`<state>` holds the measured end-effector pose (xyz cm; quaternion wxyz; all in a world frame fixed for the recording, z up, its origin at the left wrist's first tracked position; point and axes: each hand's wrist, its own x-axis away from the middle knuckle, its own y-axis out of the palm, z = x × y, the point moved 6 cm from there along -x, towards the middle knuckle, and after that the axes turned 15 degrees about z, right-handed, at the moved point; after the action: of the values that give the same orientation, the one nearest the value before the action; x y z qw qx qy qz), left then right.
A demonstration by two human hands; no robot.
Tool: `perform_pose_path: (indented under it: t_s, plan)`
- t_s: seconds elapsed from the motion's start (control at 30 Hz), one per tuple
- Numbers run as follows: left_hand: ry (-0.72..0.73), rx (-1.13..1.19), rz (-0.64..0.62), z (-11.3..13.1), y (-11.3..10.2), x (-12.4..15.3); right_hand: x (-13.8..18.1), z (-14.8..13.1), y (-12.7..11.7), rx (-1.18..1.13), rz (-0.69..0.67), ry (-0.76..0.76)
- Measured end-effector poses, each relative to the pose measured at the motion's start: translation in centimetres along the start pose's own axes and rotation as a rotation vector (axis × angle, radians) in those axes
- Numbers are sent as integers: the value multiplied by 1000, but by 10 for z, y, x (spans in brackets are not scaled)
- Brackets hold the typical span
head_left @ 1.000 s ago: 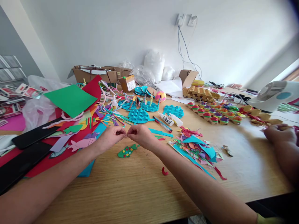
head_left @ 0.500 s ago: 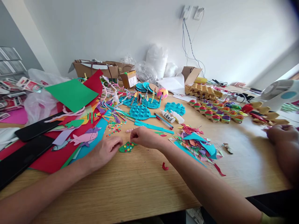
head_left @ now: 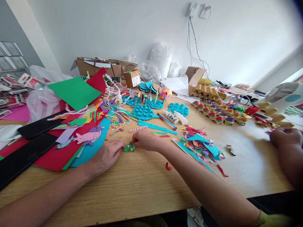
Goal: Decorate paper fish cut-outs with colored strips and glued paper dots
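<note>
Between my hands a small green paper fish [head_left: 129, 147] with yellow and red dots lies on the wooden table. My left hand [head_left: 107, 155] rests at its left end, fingers pressed together on the edge and covering part of it. My right hand [head_left: 146, 140] is closed in a pinch over the fish's right end; whatever its fingertips hold is hidden. Just beyond them lie a pink twisted strip [head_left: 138, 129] and a scatter of tiny coloured paper bits [head_left: 117, 126].
Coloured sheets [head_left: 73, 91], paper fish cut-outs [head_left: 87, 137] and two black phones [head_left: 38, 127] crowd the left. Glue bottles [head_left: 171, 116], pens [head_left: 167, 122] and blue egg-carton pieces [head_left: 143, 112] stand ahead. Paper scraps [head_left: 201, 146] lie right; another person's hand [head_left: 285, 137] rests far right.
My left hand has slid slightly over the fish's left end, covering more of it. My right hand has come a little nearer, and the pink twisted strip shows more fully.
</note>
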<state>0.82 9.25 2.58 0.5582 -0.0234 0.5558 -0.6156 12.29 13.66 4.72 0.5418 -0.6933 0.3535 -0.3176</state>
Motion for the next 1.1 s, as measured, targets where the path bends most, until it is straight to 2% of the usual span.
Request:
perform_pose_path:
  t_s: [0.4,1.1]
  plan:
    - [21,-33,-21,2,1,-1,0,-2,1,41,-11,-6]
    - [30,-36,-58,3,2,-1,-5,0,7,65,62,-49]
